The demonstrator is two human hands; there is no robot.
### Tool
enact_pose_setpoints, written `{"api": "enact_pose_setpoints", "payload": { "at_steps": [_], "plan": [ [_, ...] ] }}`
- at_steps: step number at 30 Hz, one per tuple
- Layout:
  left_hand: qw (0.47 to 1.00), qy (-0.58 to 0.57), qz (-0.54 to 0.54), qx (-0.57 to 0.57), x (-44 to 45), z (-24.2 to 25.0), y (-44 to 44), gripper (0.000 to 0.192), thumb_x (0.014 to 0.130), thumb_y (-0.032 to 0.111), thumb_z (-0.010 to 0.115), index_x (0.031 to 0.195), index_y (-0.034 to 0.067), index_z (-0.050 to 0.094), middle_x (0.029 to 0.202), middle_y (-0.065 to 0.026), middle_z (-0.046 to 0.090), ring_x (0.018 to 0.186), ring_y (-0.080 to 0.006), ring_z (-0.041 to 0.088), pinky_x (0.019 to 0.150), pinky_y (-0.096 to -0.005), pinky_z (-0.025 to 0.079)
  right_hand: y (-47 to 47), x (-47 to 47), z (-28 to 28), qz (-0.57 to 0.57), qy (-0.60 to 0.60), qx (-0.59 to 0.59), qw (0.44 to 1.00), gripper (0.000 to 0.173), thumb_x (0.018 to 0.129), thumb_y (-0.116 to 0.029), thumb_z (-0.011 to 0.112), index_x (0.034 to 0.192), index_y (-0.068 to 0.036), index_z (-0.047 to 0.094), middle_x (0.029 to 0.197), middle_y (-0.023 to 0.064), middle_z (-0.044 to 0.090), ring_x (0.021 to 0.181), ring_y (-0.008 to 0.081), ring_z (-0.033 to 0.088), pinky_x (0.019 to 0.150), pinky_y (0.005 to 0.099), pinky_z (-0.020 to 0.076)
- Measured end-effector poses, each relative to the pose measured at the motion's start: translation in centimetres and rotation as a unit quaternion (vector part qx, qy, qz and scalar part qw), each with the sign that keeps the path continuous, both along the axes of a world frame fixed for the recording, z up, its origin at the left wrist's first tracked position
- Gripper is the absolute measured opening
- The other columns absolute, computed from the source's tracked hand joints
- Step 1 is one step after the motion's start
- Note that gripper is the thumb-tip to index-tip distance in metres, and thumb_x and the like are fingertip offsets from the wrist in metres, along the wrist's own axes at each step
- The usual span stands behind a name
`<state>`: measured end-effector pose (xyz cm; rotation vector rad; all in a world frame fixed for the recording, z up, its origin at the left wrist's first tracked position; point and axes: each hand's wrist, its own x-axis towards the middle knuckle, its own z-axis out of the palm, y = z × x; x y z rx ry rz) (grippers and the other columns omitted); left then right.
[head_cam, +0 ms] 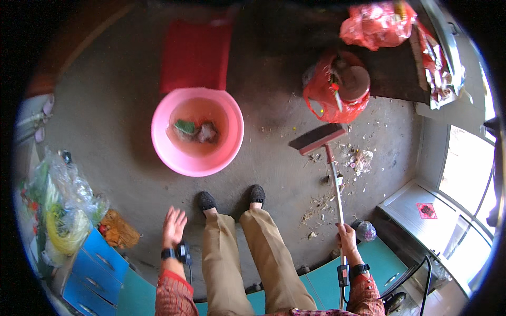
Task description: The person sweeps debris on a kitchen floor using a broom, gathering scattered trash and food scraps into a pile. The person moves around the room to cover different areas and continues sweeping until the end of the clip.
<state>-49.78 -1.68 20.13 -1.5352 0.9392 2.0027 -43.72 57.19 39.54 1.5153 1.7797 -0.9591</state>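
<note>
A long-handled broom (325, 139) with dark bristles is held in my right hand (347, 236), closed around its pale shaft. The broom head is raised or tilted near a trash bin lined with a red plastic bag (336, 104); whether it touches the floor I cannot tell. Scattered litter and a crumpled clear wrapper (363, 161) lie beside and below the broom head. My left hand (174, 227) hangs empty with its fingers apart, left of my legs. Ahead of my feet stands a pink plastic basin (160, 134) holding water, a green cloth or sponge (185, 126) and a greyish wet item.
Behind the basin is a red mat-like panel (195, 57). Plastic bags of vegetables (65, 213) and an orange net sack (118, 231) sit at left by blue drawers (99, 260). Teal cabinets (332, 280) run behind me. At upper right is a red plastic bag (377, 25).
</note>
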Motion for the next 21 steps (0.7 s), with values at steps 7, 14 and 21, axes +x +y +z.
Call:
{"api": "enact_pose_setpoints", "payload": {
  "at_steps": [7,14,21],
  "plan": [
    [0.999,-0.015,-0.041,-0.009,6.5,18.4,-5.2,0.061,0.093,0.026,0.053,0.144,0.014,0.024,0.149,-0.0184,0.022,0.132,-0.0343,0.034,0.107,-0.0491,0.03,-6.3,4.0,11.5,-0.057,-0.1,-0.339,0.934,0.042,0.088,-0.016,0.061,0.125,-0.004,0.047,0.071,0.0033,0.056,0.056,0.015,0.057,0.05,0.0294,0.0485],
    [0.998,0.036,-0.058,-0.009,5.5,31.3,-6.2,0.058,0.09,0.026,0.057,0.141,0.012,0.032,0.144,-0.0185,0.031,0.124,-0.0351,0.043,0.101,-0.0494,0.036,-5.2,7.8,22.9,-0.203,0.011,-0.51,0.836,0.048,0.091,-0.011,0.055,0.133,-0.006,0.032,0.085,0.0085,0.057,0.067,0.0189,0.061,0.062,0.0325,0.0528],
    [0.989,0.119,-0.091,0.002,3.1,41.3,-4.8,0.057,0.091,0.028,0.055,0.14,0.013,0.033,0.137,-0.0144,0.04,0.119,-0.0307,0.047,0.099,-0.0463,0.038,-5.4,6.1,33.7,-0.36,0.058,-0.505,0.783,0.012,0.092,-0.006,0.048,0.101,-0.011,0.041,0.069,0.0003,0.041,0.049,0.0077,0.038,0.042,0.0193,0.0358]
  ]
}}
